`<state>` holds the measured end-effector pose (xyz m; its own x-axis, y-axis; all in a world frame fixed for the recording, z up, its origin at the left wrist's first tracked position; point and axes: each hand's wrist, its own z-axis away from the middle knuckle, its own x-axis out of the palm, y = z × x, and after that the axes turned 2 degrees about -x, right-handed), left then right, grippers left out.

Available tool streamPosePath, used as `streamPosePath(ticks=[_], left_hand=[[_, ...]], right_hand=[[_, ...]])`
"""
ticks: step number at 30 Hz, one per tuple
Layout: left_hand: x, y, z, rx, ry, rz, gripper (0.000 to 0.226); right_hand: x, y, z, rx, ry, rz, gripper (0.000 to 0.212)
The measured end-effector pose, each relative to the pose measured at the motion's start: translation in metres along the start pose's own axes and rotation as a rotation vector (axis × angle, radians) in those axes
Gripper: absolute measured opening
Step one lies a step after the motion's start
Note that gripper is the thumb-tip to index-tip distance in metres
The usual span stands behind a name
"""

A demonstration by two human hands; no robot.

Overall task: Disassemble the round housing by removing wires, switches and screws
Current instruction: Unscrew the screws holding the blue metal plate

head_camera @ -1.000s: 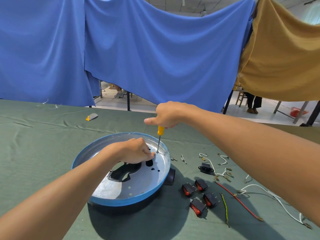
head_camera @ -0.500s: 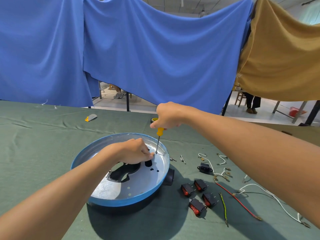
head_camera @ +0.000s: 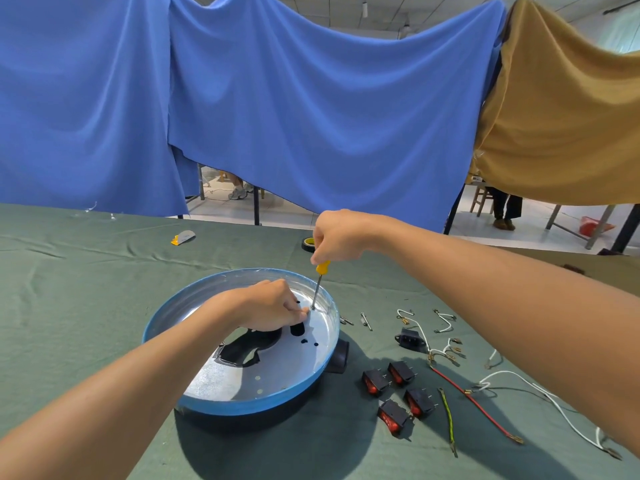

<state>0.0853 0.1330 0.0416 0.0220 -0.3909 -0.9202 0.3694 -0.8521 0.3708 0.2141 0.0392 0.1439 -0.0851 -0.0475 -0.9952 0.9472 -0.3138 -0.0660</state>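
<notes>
The round housing, blue-rimmed with a silver floor, sits on the green cloth before me. My right hand grips the yellow handle of a screwdriver, held upright with its tip on the housing floor near the far rim. My left hand rests inside the housing, its fingertips pinched right beside the tip; what they hold is hidden. To the right lie several black rocker switches, a black power socket, loose screws and red, yellow-green and white wires.
A roll of black tape lies beyond the housing, and a small grey and yellow tool at the far left. Blue and mustard cloths hang behind the table. A person's legs and chairs show beyond them at the right.
My right hand has turned slightly on the screwdriver handle while the tip stays at the same spot. The left hand holds its place by the tip.
</notes>
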Motion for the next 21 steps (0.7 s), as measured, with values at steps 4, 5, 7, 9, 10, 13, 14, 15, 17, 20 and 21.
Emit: streamPosePath(ticks=[4,5,7,9,10,13,14,15,17,20,21], left_hand=[[0.0011,-0.001,-0.0008,-0.015,0.002,-0.009,0.054],[0.0013,-0.0011,-0.001,-0.021,0.001,-0.012,0.053],[0.0012,-0.0009,-0.001,-0.025,-0.002,-0.013,0.052],[0.0012,-0.0007,-0.0009,-0.016,-0.005,-0.015,0.052],[0.0011,-0.0008,-0.0007,-0.014,-0.003,-0.02,0.052],[0.0015,-0.0005,0.0006,-0.007,0.012,-0.025,0.052],[0.0015,-0.0005,0.0008,-0.002,0.015,-0.017,0.052],[0.0015,-0.0006,0.0006,0.0,0.016,-0.012,0.051],[0.0017,-0.001,0.0001,-0.008,0.015,-0.006,0.052],[0.0009,0.0002,0.0009,-0.004,0.01,0.002,0.055],[0.0004,0.0007,0.0015,-0.003,0.008,0.0,0.055]], right_hand=[[-0.0002,0.0008,0.0001,0.006,-0.027,-0.025,0.034],[-0.0001,0.0007,0.0,0.023,-0.013,0.03,0.044],[0.0008,0.0001,-0.0005,0.036,0.017,0.113,0.05],[0.0025,-0.0001,-0.001,0.011,0.035,0.112,0.041],[0.0024,-0.0008,0.0002,-0.009,0.039,0.1,0.034],[-0.0005,-0.0031,0.0033,-0.078,0.015,0.048,0.01],[-0.0021,-0.0041,0.0041,-0.09,-0.004,0.033,0.005],[-0.003,-0.0049,0.0042,-0.091,-0.021,0.029,0.005],[-0.0025,-0.0056,0.0032,-0.06,-0.03,0.079,0.018],[0.0017,-0.0035,0.0026,0.028,0.064,0.244,0.039],[0.0037,-0.0023,0.0017,0.038,0.092,0.242,0.038]])
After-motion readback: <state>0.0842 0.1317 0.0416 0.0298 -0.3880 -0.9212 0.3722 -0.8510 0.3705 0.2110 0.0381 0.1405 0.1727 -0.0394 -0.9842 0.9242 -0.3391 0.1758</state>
